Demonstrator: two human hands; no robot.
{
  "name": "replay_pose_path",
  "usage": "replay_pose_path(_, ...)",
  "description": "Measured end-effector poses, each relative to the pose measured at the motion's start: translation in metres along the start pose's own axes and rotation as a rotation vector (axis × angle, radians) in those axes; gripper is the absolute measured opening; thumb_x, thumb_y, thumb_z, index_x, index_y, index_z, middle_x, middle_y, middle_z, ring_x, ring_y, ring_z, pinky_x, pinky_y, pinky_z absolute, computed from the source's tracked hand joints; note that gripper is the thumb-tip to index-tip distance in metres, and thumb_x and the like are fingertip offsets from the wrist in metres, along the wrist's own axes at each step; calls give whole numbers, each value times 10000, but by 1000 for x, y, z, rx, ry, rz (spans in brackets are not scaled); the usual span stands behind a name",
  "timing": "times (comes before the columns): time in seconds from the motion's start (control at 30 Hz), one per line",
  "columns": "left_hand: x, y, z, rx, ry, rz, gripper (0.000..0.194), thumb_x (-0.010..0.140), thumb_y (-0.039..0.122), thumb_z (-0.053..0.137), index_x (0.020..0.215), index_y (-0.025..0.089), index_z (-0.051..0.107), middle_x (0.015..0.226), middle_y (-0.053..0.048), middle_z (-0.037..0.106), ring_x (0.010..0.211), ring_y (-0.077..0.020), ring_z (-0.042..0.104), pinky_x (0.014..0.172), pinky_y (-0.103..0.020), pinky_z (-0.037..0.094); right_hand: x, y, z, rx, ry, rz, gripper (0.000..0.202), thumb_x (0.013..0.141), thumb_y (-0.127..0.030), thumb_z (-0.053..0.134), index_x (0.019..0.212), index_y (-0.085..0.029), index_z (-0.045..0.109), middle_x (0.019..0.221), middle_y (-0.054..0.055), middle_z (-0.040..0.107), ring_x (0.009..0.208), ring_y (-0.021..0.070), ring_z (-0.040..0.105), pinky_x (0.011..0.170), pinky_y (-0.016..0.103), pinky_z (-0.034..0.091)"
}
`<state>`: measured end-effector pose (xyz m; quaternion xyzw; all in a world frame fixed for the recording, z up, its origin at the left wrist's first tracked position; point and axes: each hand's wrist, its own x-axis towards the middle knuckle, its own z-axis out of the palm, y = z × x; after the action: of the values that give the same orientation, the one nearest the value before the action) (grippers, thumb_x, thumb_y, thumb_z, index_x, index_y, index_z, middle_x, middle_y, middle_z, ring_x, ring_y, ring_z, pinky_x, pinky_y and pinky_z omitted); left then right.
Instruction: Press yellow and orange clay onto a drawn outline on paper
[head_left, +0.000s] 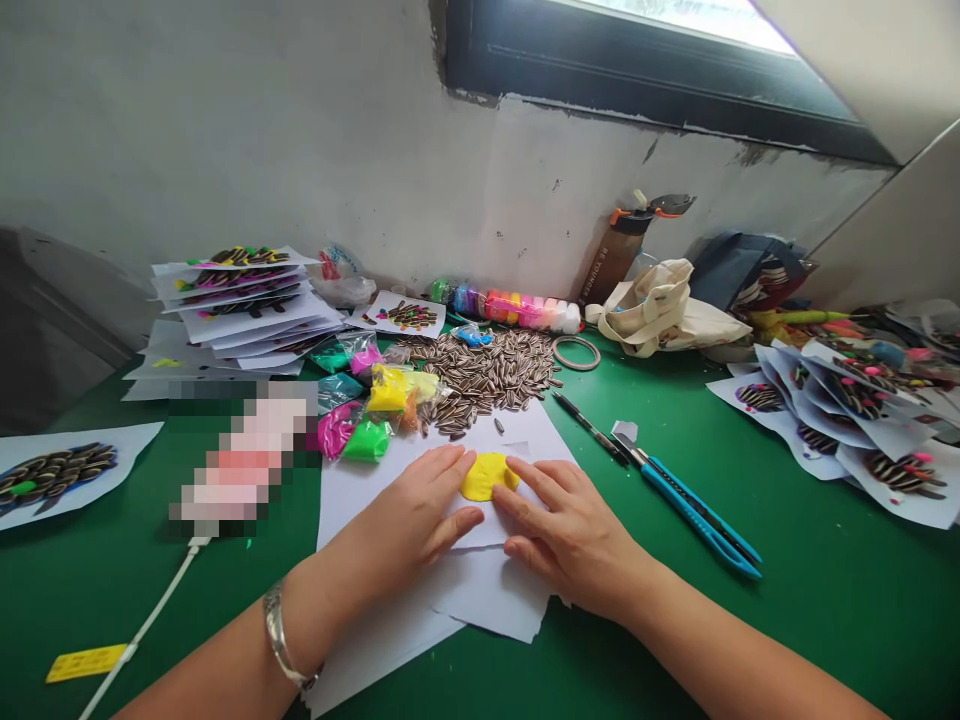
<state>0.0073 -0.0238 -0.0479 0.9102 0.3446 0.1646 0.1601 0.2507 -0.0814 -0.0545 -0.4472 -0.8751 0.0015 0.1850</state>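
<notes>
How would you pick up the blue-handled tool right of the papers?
Probably by the middle of the blue handle, pinched across its long sides from above with the right hand, which is nearer. It lies flat, handle toward the person and narrow end pointing away, so this should keep fingers off that end.

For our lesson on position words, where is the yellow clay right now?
In the head view, the yellow clay lies on white paper below centre, between the left hand and the right hand.
</notes>
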Motion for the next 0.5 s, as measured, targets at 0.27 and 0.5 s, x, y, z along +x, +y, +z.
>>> replay_pose_path(0.27, 2, -16, -7, -52, 74, -64, 362, 974, 217, 445, 1250, 141, 666, 1316, -137, 658, 1214, -251, 627, 1057, -429, 512, 1, 0, -1, 27, -46, 17, 429, 954, -404, 570, 1356, -255, 552, 1348, 89, 597, 1096, 279, 537, 960, 476, 447)
replay_pose_path(0.5, 0, -21, -6, -13, 41, -19, 438, 882, 53, 430, 1201, 194, 695, 1308, -107, 664, 1193, -239, 636, 1030, -414, 528, 8, -4, -8, -12, -64, 39, 405, 973, -384, 533, 1340, -215, 567, 1338, 123, 611, 1096, 281, 560, 952, 473, 461)
